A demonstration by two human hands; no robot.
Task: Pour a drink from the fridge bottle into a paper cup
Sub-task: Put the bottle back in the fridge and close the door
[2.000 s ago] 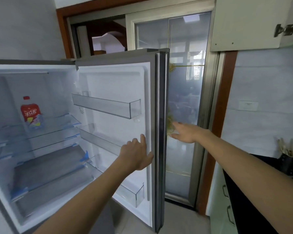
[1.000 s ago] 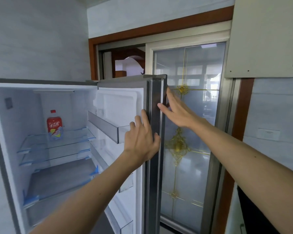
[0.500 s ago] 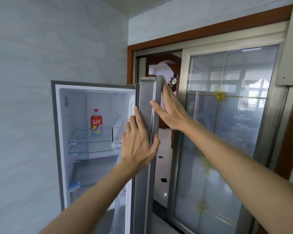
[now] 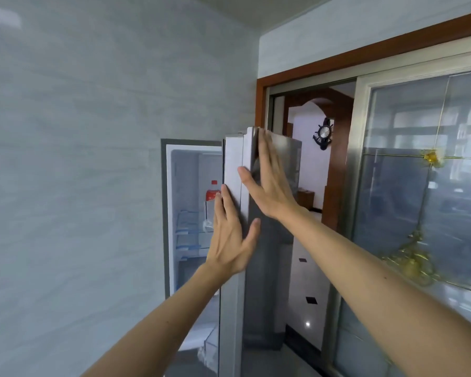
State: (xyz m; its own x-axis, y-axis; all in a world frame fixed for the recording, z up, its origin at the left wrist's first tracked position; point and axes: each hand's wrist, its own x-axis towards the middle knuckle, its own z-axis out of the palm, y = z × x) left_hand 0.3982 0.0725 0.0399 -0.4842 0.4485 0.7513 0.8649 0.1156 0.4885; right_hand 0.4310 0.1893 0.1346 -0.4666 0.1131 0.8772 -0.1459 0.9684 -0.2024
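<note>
- On the head view I see the fridge [image 4: 166,213] set against a grey tiled wall [image 4: 79,186], with its door [image 4: 233,161] swung so that the narrow edge faces me.
- The left hand [image 4: 230,240] lies flat against the pale inner side of that edge. The fingers are straight, close together and pointing up, and the thumb is spread out across the grey strip. It grips nothing, only rests on the door.
- The right hand [image 4: 268,186] is higher, near the door's top corner, and is laid flat on the steel outer face. Its fingers are also straight and together, reaching almost to the top rim, and the thumb is angled away toward the edge. Nothing is clasped in it either.
- The door sits between the two palms, one on each side.
- The bottle [image 4: 210,195] stands upright inside the fridge on an upper glass shelf [image 4: 186,216], toward the back. It has a red cap and a red label over a clear lower part.
- From my angle the left fingertips overlap the bottle's right side. The bottle is deeper in the compartment and neither hand touches it.
- More shelves with blue trim sit below it, and their contents are too dim for me to read.
- To the right is a sliding glass door [image 4: 419,213] with gold ornaments in a brown wooden frame [image 4: 337,61].
- Through the gap beside it I make out a dark wheel-shaped wall clock [image 4: 322,133] and a pale floor [image 4: 302,281] with small black tiles.
</note>
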